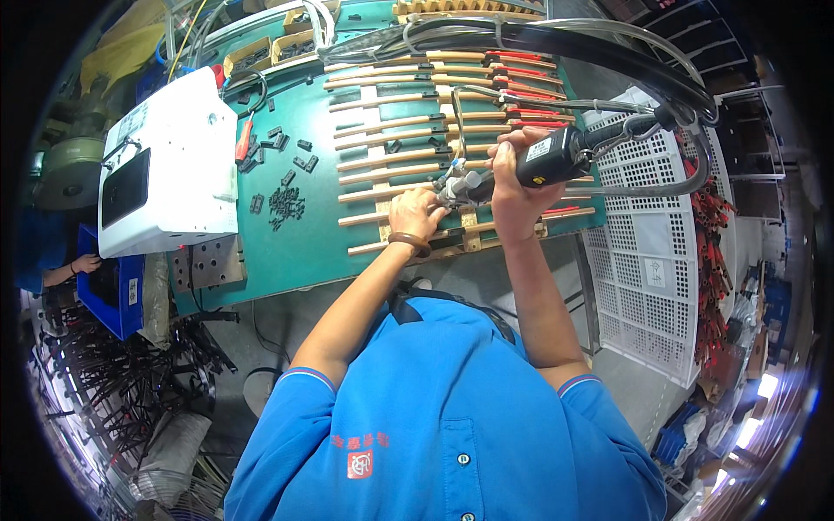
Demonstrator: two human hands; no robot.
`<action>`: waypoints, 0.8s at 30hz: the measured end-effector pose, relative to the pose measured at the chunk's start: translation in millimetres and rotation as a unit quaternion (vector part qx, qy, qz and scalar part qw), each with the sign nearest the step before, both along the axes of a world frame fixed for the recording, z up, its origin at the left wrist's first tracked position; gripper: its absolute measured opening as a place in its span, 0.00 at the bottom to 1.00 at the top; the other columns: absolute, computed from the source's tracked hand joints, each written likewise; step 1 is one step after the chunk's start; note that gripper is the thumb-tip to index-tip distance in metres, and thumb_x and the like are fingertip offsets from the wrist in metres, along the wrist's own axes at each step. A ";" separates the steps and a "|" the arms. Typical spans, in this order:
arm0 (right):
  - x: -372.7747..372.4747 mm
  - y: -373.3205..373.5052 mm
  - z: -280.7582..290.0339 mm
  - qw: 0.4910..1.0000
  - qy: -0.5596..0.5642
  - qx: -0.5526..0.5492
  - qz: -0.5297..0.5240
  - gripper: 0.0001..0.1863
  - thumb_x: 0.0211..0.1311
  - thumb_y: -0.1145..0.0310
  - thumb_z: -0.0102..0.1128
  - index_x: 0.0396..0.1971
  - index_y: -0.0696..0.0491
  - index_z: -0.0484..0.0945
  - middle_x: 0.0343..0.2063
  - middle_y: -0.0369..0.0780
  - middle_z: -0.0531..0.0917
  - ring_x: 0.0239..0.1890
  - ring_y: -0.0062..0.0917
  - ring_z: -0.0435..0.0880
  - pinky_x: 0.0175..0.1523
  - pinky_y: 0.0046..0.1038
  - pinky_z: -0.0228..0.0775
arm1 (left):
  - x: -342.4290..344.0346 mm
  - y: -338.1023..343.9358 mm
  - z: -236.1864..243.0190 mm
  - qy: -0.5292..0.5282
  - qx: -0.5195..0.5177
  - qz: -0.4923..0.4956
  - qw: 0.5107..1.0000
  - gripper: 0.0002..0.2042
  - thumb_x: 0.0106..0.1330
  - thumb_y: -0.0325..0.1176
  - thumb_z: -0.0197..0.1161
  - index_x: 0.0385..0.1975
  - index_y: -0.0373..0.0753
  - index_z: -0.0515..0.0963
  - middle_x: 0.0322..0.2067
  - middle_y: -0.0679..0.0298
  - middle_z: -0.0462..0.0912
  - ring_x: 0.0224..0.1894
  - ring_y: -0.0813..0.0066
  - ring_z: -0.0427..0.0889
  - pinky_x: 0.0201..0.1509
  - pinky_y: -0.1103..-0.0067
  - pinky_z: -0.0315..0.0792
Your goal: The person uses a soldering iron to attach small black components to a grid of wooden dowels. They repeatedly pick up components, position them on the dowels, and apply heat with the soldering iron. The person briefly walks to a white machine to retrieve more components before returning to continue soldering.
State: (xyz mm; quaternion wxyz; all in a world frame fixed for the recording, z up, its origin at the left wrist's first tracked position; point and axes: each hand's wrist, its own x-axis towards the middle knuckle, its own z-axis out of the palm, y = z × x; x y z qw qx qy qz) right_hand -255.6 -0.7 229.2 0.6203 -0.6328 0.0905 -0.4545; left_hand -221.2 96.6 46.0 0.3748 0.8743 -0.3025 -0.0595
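My right hand (514, 198) is wrapped round a black power screwdriver (546, 159), which lies nearly level with its grey metal head (460, 186) pointing left. Beside that head, my left hand (412, 215) has its fingers curled down over the near rods; what they pinch is hidden. Slim curved wooden rods (369, 177) lie side by side across slatted wooden supports, several with small black fittings and red right ends (526, 74). Just left of the rods, loose black fittings (275, 137) and a heap of small dark pieces (287, 205) rest on the green table (300, 252).
A white machine (174, 165) stands at left, with a red-handled tool (244, 141) next to it. Cables and hoses (608, 39) arch over the right side. A white perforated crate (638, 269) is at right. Far left, another person's hand (85, 263) touches a blue bin (129, 304).
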 end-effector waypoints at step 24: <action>2.3 15.9 -14.4 0.998 -0.003 -0.055 0.012 0.22 0.50 0.93 0.54 0.44 0.56 0.66 0.33 0.36 0.73 0.32 0.16 0.74 0.38 0.18 0.72 | 14.2 41.0 -17.3 -0.099 -0.060 -0.103 0.988 0.07 0.53 0.31 0.64 0.33 0.46 0.79 0.33 0.67 0.79 0.35 0.61 0.78 0.38 0.69 0.73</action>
